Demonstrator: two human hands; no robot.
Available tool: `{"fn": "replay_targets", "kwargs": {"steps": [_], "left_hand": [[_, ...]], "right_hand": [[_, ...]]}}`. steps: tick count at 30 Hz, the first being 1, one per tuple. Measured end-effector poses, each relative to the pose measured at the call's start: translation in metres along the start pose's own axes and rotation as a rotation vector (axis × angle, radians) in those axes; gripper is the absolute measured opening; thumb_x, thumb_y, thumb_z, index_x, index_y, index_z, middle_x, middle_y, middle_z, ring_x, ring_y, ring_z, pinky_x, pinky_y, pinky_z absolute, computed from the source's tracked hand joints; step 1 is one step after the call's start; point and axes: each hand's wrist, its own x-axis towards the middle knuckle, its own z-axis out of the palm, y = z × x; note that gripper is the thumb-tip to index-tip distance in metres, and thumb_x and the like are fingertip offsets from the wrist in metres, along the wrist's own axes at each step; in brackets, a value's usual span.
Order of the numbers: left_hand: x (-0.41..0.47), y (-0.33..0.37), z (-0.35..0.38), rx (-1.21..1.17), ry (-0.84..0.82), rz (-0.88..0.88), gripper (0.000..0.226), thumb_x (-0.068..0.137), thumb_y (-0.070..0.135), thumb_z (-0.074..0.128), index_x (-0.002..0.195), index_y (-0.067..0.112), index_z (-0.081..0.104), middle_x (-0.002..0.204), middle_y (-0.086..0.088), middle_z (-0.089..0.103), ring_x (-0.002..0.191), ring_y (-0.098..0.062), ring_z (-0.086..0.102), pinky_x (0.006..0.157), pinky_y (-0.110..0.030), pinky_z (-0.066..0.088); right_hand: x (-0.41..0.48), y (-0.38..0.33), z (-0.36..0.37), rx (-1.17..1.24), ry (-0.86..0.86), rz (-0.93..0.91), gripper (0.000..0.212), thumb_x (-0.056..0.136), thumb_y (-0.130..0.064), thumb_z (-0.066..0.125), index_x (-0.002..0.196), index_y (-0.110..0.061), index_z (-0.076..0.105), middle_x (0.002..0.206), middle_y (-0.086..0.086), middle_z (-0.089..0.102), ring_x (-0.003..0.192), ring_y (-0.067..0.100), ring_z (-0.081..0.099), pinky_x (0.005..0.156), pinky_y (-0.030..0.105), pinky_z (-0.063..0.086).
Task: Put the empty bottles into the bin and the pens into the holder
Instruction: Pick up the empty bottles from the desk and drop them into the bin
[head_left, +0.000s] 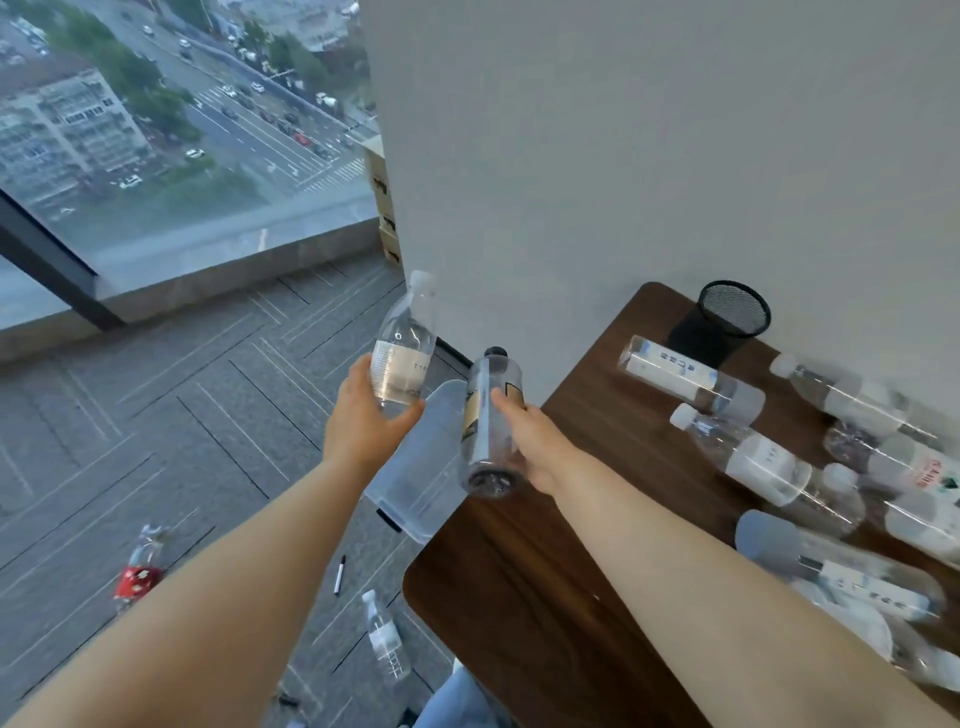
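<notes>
My left hand (363, 415) grips a clear white-capped bottle (405, 348) by its base, held up over the pale translucent bin (421, 467) on the floor beside the table. A clear black-capped bottle with a yellow label (488, 421) is gripped by my right hand (535, 441), tilted over the bin's right edge. Several empty bottles (763, 462) lie on the dark wooden table (519, 597). A black mesh pen holder (727, 322) stands at the table's far corner by the wall. On the carpet lie a black pen (340, 574), a clear bottle (385, 636) and a red-labelled bottle (139, 571).
A white wall (623, 156) rises behind the table and bin. At the left a large window with a low sill (208, 275) borders the grey carpet (130, 415). Small dark objects lie on the floor near the bottom edge (288, 701).
</notes>
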Motion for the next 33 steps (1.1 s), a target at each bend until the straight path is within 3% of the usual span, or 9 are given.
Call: {"fn": "replay_targets", "kwargs": {"steps": [2,7,14,17,21,24,28,31,33], "left_hand": [[0.007,-0.012,-0.006,0.006,-0.018,-0.022,0.076,0.073,0.046,0.071,0.134,0.029,0.030,0.126,0.001,0.052,0.107,-0.022,0.056,0.088,-0.047,0.051],[0.019,-0.033,-0.014,0.072,-0.069,-0.070,0.074,0.075,0.049,0.068,0.135,0.026,0.031,0.127,-0.003,0.050,0.104,-0.024,0.058,0.087,-0.048,0.051],[0.031,-0.043,0.004,0.171,-0.259,-0.140,0.076,0.076,0.046,0.065,0.137,0.021,0.029,0.128,-0.008,0.049,0.107,-0.028,0.056,0.088,-0.047,0.049],[0.035,-0.040,0.019,0.289,-0.352,-0.127,0.079,0.081,0.043,0.062,0.143,0.021,0.020,0.136,-0.013,0.041,0.115,-0.032,0.052,0.091,-0.046,0.045],[0.040,-0.028,0.032,0.473,-0.396,-0.128,0.086,0.086,0.060,0.045,0.149,0.024,-0.002,0.155,-0.014,0.016,0.140,-0.038,0.022,0.110,-0.053,0.023],[0.042,-0.026,0.037,0.565,-0.405,-0.129,0.082,0.089,0.061,0.036,0.149,0.023,-0.004,0.159,-0.009,0.002,0.146,-0.033,0.002,0.114,-0.058,0.010],[0.039,-0.026,0.035,0.540,-0.338,-0.067,0.065,0.092,0.041,0.045,0.146,0.015,0.021,0.151,-0.012,0.027,0.138,-0.033,0.027,0.109,-0.050,0.030],[0.037,-0.024,0.033,0.486,-0.328,-0.039,0.042,0.092,0.030,0.044,0.131,0.014,0.044,0.129,-0.009,0.053,0.115,-0.028,0.053,0.092,-0.042,0.048],[0.032,-0.017,0.032,0.463,-0.295,-0.019,0.030,0.091,0.026,0.041,0.115,0.015,0.056,0.105,-0.004,0.063,0.094,-0.025,0.059,0.074,-0.035,0.050]], "right_hand": [[0.015,-0.005,0.014,0.004,0.056,0.030,0.091,0.068,-0.065,0.068,0.137,-0.013,0.038,0.127,0.011,0.058,0.112,0.030,0.059,0.099,0.047,0.048],[0.035,-0.014,0.033,-0.135,0.229,0.045,0.078,0.091,-0.043,0.049,0.151,-0.021,0.004,0.141,0.011,0.039,0.129,0.030,0.042,0.107,0.044,0.037],[0.042,-0.017,0.024,-0.222,0.239,-0.041,0.061,0.096,-0.030,0.044,0.150,-0.021,0.015,0.150,0.009,0.033,0.133,0.028,0.039,0.108,0.042,0.036],[0.041,-0.016,0.015,-0.196,0.211,-0.052,0.059,0.095,-0.023,0.046,0.148,-0.017,0.020,0.140,0.010,0.044,0.119,0.025,0.051,0.098,0.037,0.044],[0.036,-0.020,0.009,-0.157,0.209,-0.067,0.053,0.094,-0.018,0.047,0.144,-0.015,0.029,0.129,0.012,0.053,0.103,0.020,0.058,0.082,0.031,0.049],[0.032,-0.023,0.005,-0.168,0.206,-0.087,0.049,0.093,-0.018,0.048,0.140,-0.015,0.033,0.120,0.009,0.057,0.092,0.015,0.056,0.073,0.027,0.045],[0.024,-0.023,0.002,-0.175,0.166,-0.085,0.033,0.096,-0.017,0.046,0.128,-0.013,0.046,0.100,0.004,0.061,0.084,0.014,0.057,0.069,0.023,0.045],[0.018,-0.020,0.003,-0.197,0.125,-0.074,0.026,0.097,-0.019,0.045,0.122,-0.013,0.052,0.089,-0.002,0.062,0.078,0.010,0.058,0.068,0.022,0.045],[0.012,-0.016,0.002,-0.200,0.113,-0.075,0.024,0.097,-0.019,0.045,0.119,-0.013,0.054,0.087,-0.003,0.062,0.078,0.010,0.058,0.070,0.023,0.046]]}}
